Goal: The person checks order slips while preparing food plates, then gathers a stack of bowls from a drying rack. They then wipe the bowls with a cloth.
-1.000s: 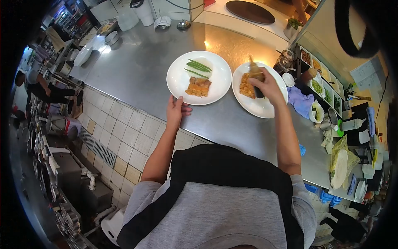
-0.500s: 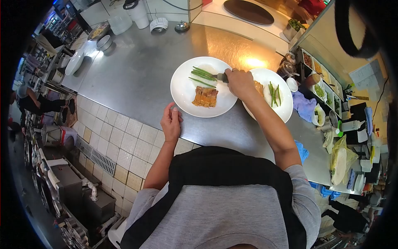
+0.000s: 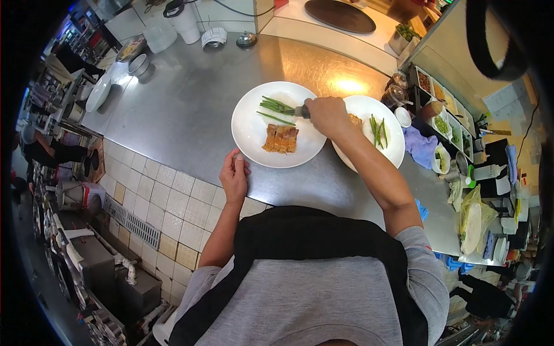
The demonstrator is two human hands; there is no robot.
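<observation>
My right hand is closed around a dark-handled metal utensil, whose exact kind I cannot make out. Its tip meets several green beans on the left white plate. Below the beans on that plate lies a sliced piece of browned, crisp-looking food. My left hand is at the counter's front edge, just off the plate's lower left rim, fingers loosely bent and apart, nothing visible in them. Partly under my right forearm is a second white plate with green beans and browned food.
A steel counter carries both plates. A purple cloth, small white bowls and trays of garnishes line the right side. At the back are a call bell and a white jug. Another person stands far left.
My right hand and the utensil have shifted slightly left, and the beans on the left plate lie a little differently. The whole view has shifted slightly. My left hand stays near the plate's rim.
</observation>
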